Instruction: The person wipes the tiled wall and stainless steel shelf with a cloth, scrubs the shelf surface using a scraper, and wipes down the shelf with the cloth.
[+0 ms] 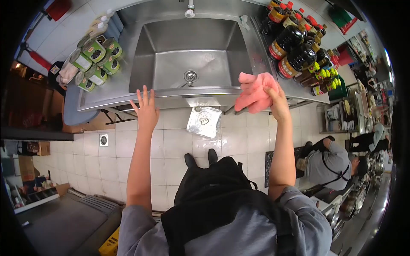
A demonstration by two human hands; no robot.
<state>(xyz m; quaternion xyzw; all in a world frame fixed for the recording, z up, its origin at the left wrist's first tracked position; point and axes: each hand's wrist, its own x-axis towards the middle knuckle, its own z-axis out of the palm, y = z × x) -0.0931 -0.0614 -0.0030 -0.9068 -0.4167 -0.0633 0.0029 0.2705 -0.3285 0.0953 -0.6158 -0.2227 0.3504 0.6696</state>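
My right hand (279,103) grips a bunched pink cloth (257,91) at the front right corner of the sink (175,68). The cloth covers part of the steel rim there. With fingers spread, my left hand (146,112) is at the sink's front edge on the left and holds nothing. Its fingertips overlap the rim; whether they touch it I cannot tell. The basin has a round drain (190,76) in its floor. A faucet (189,13) is at the back.
Stacked green cans (94,51) stand on the left counter. Several dark sauce bottles (294,55) crowd the right counter. A metal lid-like panel (204,121) lies below the sink, before my feet. Another person (326,164) in a grey shirt is at the right.
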